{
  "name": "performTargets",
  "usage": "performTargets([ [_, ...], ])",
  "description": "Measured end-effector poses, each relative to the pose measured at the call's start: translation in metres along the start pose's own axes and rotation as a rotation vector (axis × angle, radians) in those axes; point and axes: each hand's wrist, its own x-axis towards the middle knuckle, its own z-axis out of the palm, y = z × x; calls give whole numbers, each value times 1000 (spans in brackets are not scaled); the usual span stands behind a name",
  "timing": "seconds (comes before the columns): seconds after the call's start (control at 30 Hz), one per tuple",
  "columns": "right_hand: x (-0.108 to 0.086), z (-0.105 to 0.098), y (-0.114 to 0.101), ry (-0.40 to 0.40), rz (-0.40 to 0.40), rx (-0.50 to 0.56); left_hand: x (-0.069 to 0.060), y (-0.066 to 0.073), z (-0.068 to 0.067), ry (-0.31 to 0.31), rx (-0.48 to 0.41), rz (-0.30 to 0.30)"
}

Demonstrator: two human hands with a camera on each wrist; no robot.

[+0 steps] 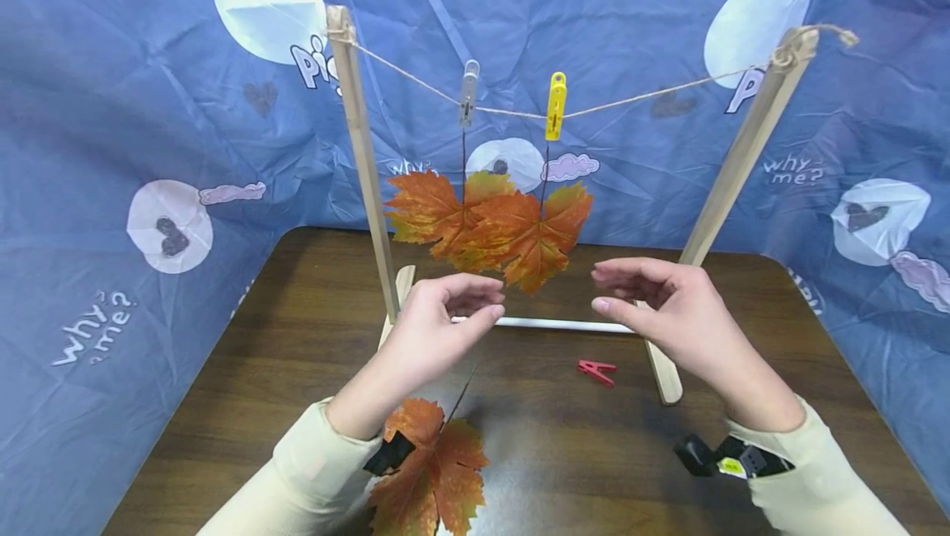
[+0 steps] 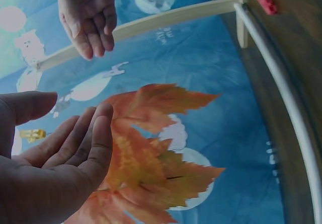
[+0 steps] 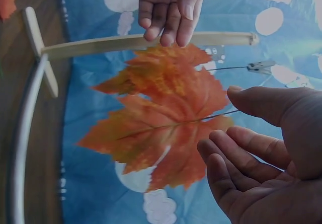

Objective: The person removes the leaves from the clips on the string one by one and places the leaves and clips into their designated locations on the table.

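Observation:
Two orange leaves hang by their stems from a string, the left leaf (image 1: 430, 210) under a grey clothespin (image 1: 468, 93), the right leaf (image 1: 536, 235) under a yellow clothespin (image 1: 556, 105). The leaves overlap. My left hand (image 1: 445, 322) is in the air just below and left of them, fingers relaxed, holding nothing. To their lower right my right hand (image 1: 675, 313) hovers with fingers loosely bent and thumb apart, also empty. In the right wrist view the right hand (image 3: 266, 148) is beside the leaf (image 3: 161, 118) without gripping it.
Two wooden posts (image 1: 364, 148) hold the string, joined low down by a white rod (image 1: 564, 324). A red clothespin (image 1: 597, 371) lies on the brown table (image 1: 260, 371). Another orange leaf (image 1: 438, 470) lies at the front, partly behind the left wrist. Blue printed cloth (image 1: 631, 8) surrounds the table.

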Motion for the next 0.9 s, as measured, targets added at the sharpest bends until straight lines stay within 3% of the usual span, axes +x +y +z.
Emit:
performTargets([
  [0.2, 9, -10, -15, 29, -14, -30, 9, 11, -3, 26, -30, 24],
  [0.37, 15, -16, -29, 36, -19, -40, 15, 20, -6, 44, -1, 66],
  [0.57, 25, -22, -45, 59, -57, -83, 25, 30, -6, 49, 32, 98],
  [0.9, 46, -27, -68, 78, -148, -65, 44, 43, -4, 83, 31, 148],
])
